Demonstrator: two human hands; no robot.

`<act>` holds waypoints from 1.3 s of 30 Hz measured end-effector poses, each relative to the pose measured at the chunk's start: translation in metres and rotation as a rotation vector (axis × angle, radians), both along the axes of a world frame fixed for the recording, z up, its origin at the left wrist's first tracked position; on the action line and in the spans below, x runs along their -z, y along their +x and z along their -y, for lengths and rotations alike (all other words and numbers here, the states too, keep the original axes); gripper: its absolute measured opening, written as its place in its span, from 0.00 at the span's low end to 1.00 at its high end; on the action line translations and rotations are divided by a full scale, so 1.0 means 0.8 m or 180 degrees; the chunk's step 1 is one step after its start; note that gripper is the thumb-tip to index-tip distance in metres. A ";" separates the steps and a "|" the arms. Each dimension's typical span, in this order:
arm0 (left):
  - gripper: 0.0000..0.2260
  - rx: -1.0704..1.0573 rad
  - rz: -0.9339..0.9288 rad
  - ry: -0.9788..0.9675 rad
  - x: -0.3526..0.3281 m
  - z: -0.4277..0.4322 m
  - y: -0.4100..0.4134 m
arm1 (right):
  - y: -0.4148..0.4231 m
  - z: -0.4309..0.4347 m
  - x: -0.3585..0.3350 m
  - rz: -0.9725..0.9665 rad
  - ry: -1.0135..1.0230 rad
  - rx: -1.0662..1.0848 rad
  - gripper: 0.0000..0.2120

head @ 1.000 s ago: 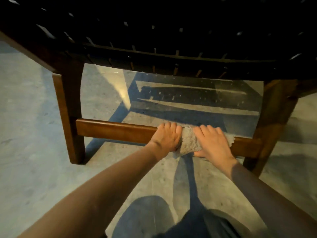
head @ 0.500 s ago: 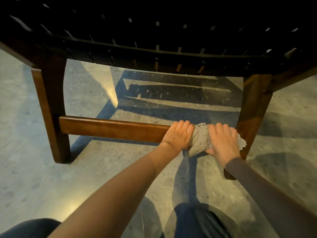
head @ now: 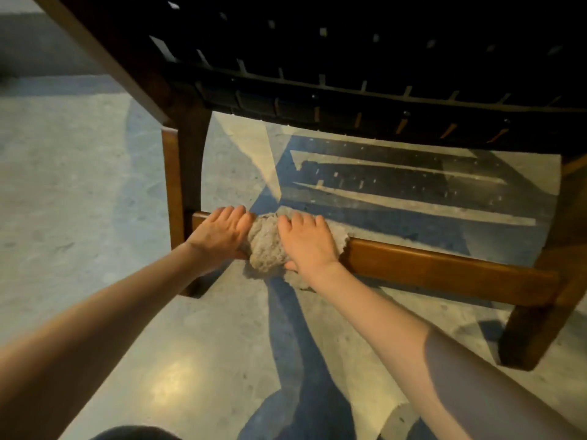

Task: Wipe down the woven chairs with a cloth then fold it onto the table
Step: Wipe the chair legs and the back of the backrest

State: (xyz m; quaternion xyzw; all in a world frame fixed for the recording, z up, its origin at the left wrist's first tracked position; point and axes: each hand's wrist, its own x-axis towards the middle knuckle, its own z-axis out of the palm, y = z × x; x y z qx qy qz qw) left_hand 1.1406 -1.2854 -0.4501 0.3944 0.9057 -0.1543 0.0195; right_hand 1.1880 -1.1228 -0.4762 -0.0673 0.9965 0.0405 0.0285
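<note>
A dark wooden chair with a black woven seat (head: 349,58) stands over me, seen from low down. Its low front rail (head: 444,268) runs between the left leg (head: 184,173) and the right leg (head: 546,312). A beige fluffy cloth (head: 266,249) is wrapped over the rail's left end. My left hand (head: 219,233) grips the cloth's left edge and the rail, right beside the left leg. My right hand (head: 306,242) grips the cloth from the right, fingers curled over the rail's top.
The polished stone floor (head: 79,185) spreads around the chair, with striped shadows of the weave under the seat. My knee (head: 133,433) shows at the bottom edge. No table is in view.
Both hands slid the cloth along the rail: from the middle to the right leg, then all the way back to the left end. My view shifted left with them.
</note>
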 end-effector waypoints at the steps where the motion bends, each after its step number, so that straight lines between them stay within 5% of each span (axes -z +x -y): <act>1: 0.33 -0.0069 -0.0010 -0.0031 0.000 0.017 -0.007 | -0.010 0.016 0.002 -0.0039 -0.0026 -0.0061 0.27; 11: 0.21 -0.0402 -0.0134 0.0171 0.010 0.045 -0.015 | -0.039 0.042 0.001 -0.0016 -0.0381 -0.0639 0.37; 14: 0.25 -0.0660 0.0279 0.0044 0.010 0.035 -0.018 | -0.021 0.006 0.001 0.0029 -0.0441 -0.0580 0.39; 19: 0.18 -0.0922 0.0802 0.0830 -0.013 -0.015 0.002 | 0.022 -0.047 -0.009 0.0248 -0.0494 -0.0134 0.42; 25: 0.14 -0.1365 0.1145 0.1823 -0.049 -0.027 0.026 | 0.045 -0.068 -0.051 -0.0189 -0.0718 0.0172 0.16; 27: 0.14 -0.1494 0.1216 0.2447 -0.060 -0.023 0.037 | 0.044 -0.065 -0.071 -0.0459 -0.1197 0.0557 0.10; 32: 0.10 -0.1575 0.1779 0.3789 -0.072 -0.019 0.061 | 0.033 -0.024 -0.110 -0.0484 -0.3779 0.1904 0.04; 36: 0.07 -0.1291 0.1814 0.3819 -0.066 -0.018 0.068 | 0.027 0.012 -0.121 0.0394 -0.5555 0.1961 0.09; 39: 0.16 -0.1220 0.2206 0.3496 -0.067 -0.005 0.062 | 0.024 0.032 -0.108 0.0325 -0.5445 0.1878 0.15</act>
